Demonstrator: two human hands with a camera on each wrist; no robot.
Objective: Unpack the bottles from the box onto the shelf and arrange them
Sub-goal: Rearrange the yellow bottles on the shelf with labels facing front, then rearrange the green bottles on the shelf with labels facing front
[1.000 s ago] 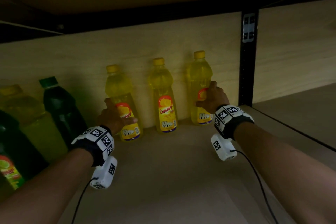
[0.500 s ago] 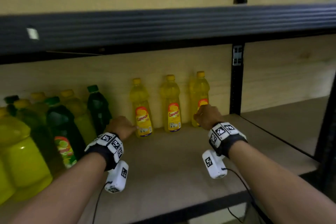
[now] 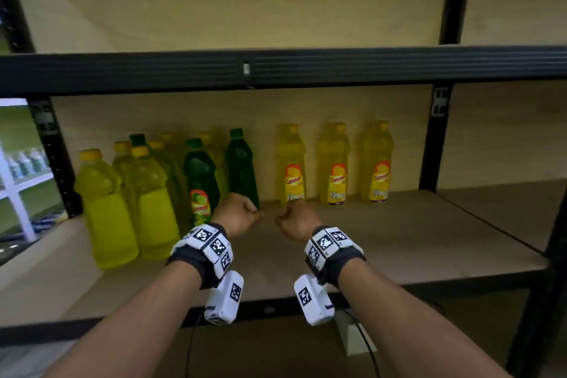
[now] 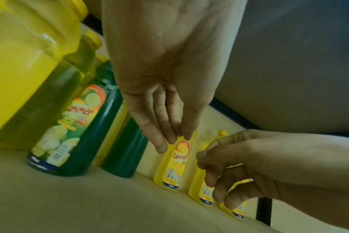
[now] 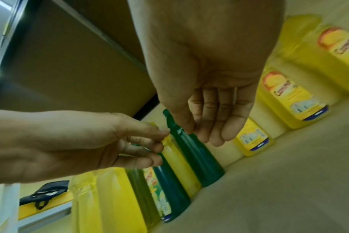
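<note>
Both hands, left [image 3: 237, 214] and right [image 3: 297, 221], empty, fingers loosely curled, side by side above shelf [image 3: 429, 242] near edge; three upright yellow bottles [image 3: 333, 163] far right against back panel, right hand nearer; box unseen.

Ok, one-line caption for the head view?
Both empty hands, left hand and right hand, hover before three small yellow plastic bottles lined along the wooden shelf back.

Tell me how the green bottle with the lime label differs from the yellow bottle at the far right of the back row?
The green bottle is dark with a green cap; the far-right yellow bottle is pale yellow with a yellow cap. The green one stands further forward, packed among other bottles; the yellow one stands against the back board, spaced from its neighbour. Both are upright on the shelf and carry orange-topped labels.
</note>
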